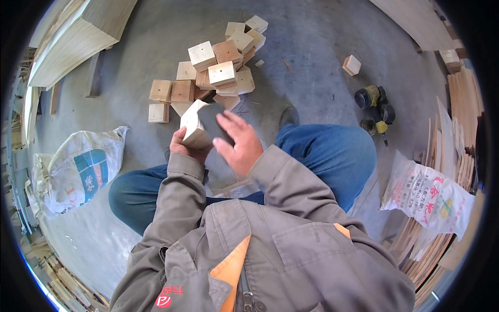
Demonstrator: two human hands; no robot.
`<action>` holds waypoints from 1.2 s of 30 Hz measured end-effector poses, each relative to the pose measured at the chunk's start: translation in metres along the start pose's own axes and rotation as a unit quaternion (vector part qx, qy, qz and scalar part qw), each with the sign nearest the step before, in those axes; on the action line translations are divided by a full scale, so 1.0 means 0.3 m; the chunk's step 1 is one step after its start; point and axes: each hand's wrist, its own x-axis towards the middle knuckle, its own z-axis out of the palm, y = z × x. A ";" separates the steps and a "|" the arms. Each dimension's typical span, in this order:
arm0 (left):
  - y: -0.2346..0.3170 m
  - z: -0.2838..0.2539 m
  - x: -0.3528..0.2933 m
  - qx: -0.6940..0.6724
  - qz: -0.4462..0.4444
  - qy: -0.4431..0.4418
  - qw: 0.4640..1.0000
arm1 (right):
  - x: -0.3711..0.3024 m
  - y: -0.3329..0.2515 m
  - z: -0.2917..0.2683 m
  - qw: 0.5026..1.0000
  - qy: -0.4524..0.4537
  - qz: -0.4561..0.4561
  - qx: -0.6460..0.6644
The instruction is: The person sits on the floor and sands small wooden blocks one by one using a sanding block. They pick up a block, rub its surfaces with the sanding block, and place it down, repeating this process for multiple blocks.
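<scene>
Between my legs, my left hand (190,147) grips a pale wooden block (192,120) from below, its fingers wrapped round the lower side. My right hand (241,144) holds a dark grey piece of sandpaper (212,120) against the block's right side, partly covering it. The right fingers are slightly smeared by motion. Just beyond my hands lies a loose heap of similar wooden blocks (222,74), several of them with a small hole in the face.
A yellow-green and black power tool (375,108) lies at the right, with a lone block (352,65) beyond it. White printed sacks rest at the left (88,166) and right (430,195). Stacked boards (78,47) stand far left; thin wood strips (462,109) line the right.
</scene>
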 end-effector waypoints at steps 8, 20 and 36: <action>-0.074 0.135 -0.109 0.070 -0.104 -0.234 0.964 | 0.123 0.338 -0.062 0.899 0.214 0.266 0.275; -0.023 0.070 -0.092 0.067 -0.033 -0.164 0.984 | 0.129 0.203 -0.043 0.882 0.156 0.272 0.352; -0.032 0.041 -0.019 0.125 0.096 -0.040 0.987 | 0.110 0.063 -0.077 0.850 0.029 0.266 0.453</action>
